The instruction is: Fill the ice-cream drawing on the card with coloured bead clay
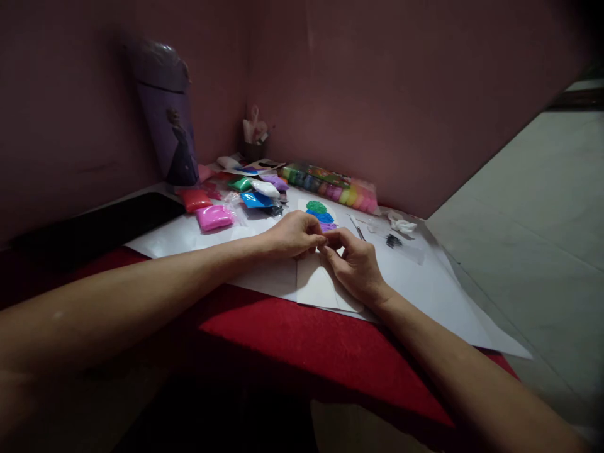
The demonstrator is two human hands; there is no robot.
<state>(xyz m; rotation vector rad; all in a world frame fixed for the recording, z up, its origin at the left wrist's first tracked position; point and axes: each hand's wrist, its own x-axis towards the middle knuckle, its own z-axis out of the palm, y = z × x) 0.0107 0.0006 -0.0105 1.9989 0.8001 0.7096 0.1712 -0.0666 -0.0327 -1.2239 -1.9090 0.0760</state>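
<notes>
The left hand [295, 234] and right hand [353, 263] met fingertip to fingertip, pinched closed; what they pinched could not be made out. They rested on a white card [317, 286], whose coloured clay patches [320, 215] lay just beyond.

red cloth [302, 340]: matt felt | sheet [425, 283]: smooth paper | packets [214, 217]: glossy plastic

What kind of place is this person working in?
Probably a craft corner at home, on a small table pushed against pink walls. Bags of coloured clay lie on white paper, a row of clay packs lines the wall, and both hands meet over a card.
</notes>
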